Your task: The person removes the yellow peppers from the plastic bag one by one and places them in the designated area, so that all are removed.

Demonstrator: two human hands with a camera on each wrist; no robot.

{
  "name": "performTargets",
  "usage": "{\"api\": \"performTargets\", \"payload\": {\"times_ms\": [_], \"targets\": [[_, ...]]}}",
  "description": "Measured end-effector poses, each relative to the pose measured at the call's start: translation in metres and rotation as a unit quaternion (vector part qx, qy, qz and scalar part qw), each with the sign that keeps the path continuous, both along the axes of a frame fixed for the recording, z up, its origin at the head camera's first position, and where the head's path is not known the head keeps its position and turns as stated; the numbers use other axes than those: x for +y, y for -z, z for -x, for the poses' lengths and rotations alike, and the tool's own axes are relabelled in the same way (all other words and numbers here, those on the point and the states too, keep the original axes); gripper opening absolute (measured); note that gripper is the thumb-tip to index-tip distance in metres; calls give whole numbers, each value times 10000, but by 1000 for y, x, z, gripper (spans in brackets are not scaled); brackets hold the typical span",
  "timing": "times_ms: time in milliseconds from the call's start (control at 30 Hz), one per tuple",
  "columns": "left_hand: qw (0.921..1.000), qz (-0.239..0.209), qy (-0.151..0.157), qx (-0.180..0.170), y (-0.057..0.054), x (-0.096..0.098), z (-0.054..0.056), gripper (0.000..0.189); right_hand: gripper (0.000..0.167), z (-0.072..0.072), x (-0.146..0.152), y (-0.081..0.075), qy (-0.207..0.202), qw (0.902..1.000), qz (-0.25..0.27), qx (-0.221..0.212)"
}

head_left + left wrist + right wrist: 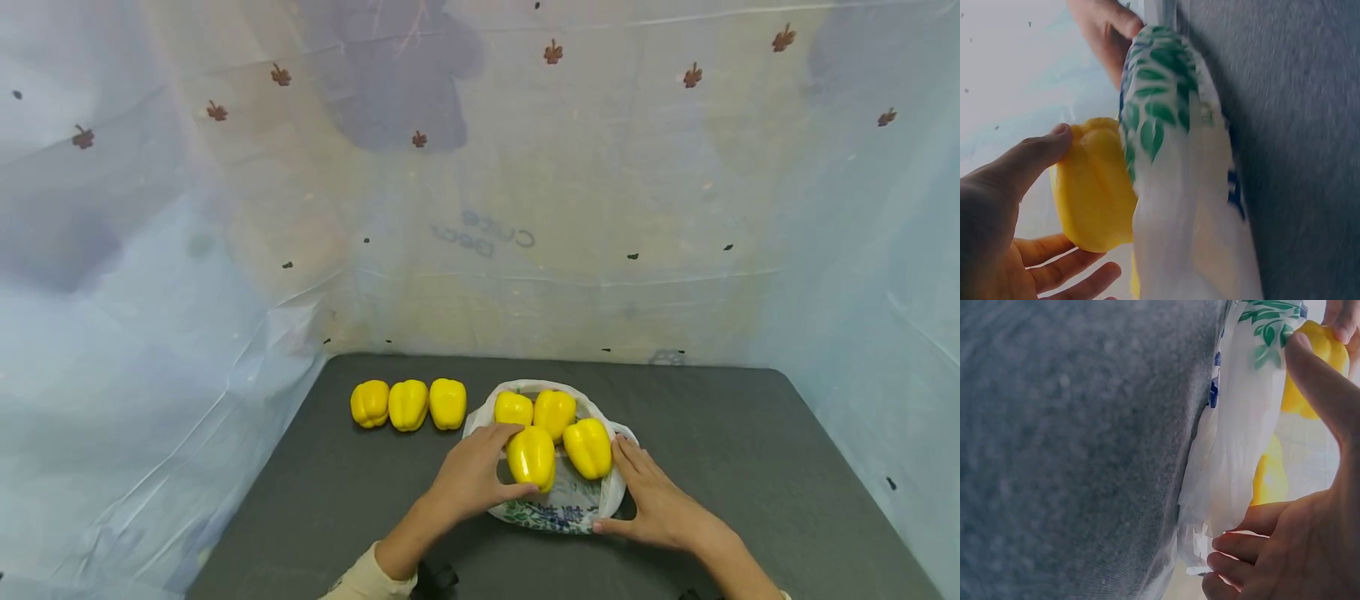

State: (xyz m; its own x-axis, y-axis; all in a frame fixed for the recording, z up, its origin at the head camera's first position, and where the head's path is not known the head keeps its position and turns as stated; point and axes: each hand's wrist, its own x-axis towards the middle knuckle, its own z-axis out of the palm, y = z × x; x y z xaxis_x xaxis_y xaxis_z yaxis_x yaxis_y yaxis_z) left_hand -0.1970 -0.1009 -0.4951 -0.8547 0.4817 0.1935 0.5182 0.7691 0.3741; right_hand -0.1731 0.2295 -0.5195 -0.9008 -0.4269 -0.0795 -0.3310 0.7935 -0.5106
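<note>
A white plastic bag [551,515] with green leaf print lies with its mouth spread wide on the dark table. Over its near left part, my left hand [467,477] holds a yellow bell pepper [531,458] between thumb and fingers, as the left wrist view also shows. Inside the bag sit several more yellow peppers, among them one on the right [588,448] and one at the back [555,413]. My right hand [667,510] holds the bag's right side, thumb at the near rim and fingers at the side [1235,553].
Three yellow bell peppers stand in a row left of the bag: a left one [370,404], a middle one [408,406] and a right one [447,404]. A patterned plastic sheet [570,200] hangs behind and beside the dark table [750,450].
</note>
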Motion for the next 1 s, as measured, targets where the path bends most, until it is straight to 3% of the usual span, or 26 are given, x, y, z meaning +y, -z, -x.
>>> {"api": "performTargets", "payload": {"times_ms": [367,567,1000], "targets": [[9993,130,-252,263,-18,-29,7,90,136,0,0,0,-136,9997,-56,194],[9988,-65,-404,259,-25,-48,8,89,137,0,0,-1,-186,9996,-32,216],[9959,-52,-809,393,-30,-78,11,93,140,1,-1,0,-70,9998,-139,108]]}}
